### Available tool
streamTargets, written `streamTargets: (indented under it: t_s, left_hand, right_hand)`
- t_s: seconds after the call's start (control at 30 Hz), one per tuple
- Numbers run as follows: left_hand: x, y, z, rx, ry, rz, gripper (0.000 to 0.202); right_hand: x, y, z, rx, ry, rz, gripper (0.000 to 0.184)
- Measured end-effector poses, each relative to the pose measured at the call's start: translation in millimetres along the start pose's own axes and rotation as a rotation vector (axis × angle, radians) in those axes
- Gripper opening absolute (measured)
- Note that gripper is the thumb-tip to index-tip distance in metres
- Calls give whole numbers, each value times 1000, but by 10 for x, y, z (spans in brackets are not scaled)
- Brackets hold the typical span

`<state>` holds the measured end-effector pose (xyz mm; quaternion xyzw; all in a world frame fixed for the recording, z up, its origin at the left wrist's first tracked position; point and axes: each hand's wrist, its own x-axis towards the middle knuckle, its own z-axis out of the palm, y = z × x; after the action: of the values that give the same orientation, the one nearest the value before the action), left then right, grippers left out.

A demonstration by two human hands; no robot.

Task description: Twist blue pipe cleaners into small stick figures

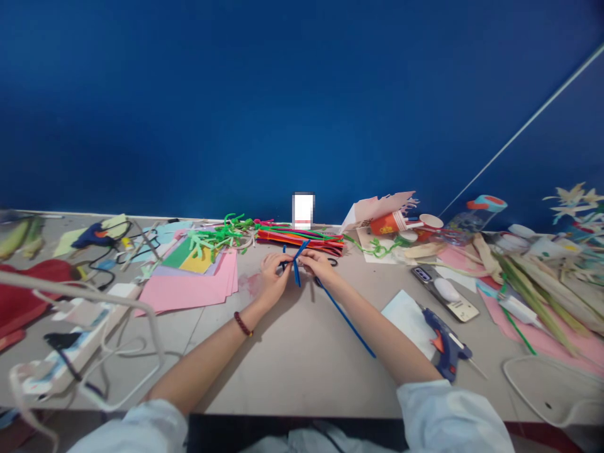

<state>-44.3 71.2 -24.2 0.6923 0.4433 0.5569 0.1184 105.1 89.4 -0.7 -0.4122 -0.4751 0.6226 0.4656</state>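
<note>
Left hand: narrow pinch, holding the crossing of two blue pipe cleaners just above the table. Right hand: equally narrow pinch on the same crossing, its fingertips just beside those of the left. From my remote view, I log one blue stem standing up and tilted through the crossing, and a longer one slanting down and right across the table, alongside the right forearm. A short dark stem end shows at the left hand; its exact colour is too small to tell.

Worn: dark red beaded bracelet, left wrist.

On the beige table, nearest the hands: bundled red and orange pipe cleaners, just beyond the fingers; stacked pink craft paper, to the left; green pipe cleaner shapes, on the far edge of the paper stack.

Further right: blue hot glue gun, beside a white paper sheet; smartphone, under a white oblong object; red paper cup, lying on its side; dried corn husks, on pink paper.

Further left: second hot glue gun, with its black cord; white power strip; red cloth.
</note>
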Motion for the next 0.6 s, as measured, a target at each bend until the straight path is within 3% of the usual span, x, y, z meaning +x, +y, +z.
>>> streamTargets:
  t_s: [0.17,0.4,0.6]
  left_hand:
    - [-3,-26,-1,32,-6,8,7]
    - [3,-24,-19,33,5,-16,9]
    - [-11,-22,-12,11,-7,29,9]
  right_hand:
    - [-4,-70,-46,15,-23,51,19]
    - [-64,-135,-37,-36,-134,-22,40]
    - [-37,-101,-38,-53,-148,-50,40]
